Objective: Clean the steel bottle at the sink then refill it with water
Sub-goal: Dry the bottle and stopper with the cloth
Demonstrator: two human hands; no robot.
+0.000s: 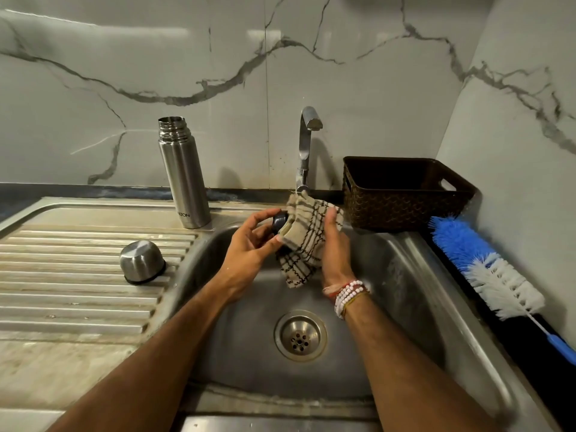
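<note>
Presently, a small dark stopper (279, 220) is pinched in the curled fingers (265, 215) of the left hand (249, 246) over the sink (405, 275), and a checked cloth (307, 233) is gripped around it by the right hand (335, 255). The steel bottle (184, 176) is stood upright, uncapped, on the sink's back rim left of the tap (307, 141).

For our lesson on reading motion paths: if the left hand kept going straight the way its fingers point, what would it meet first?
Most likely the checked cloth held in the right hand. It touches the dark stopper that the left hand pinches. The tap stands behind it, though depth is unclear.
</note>
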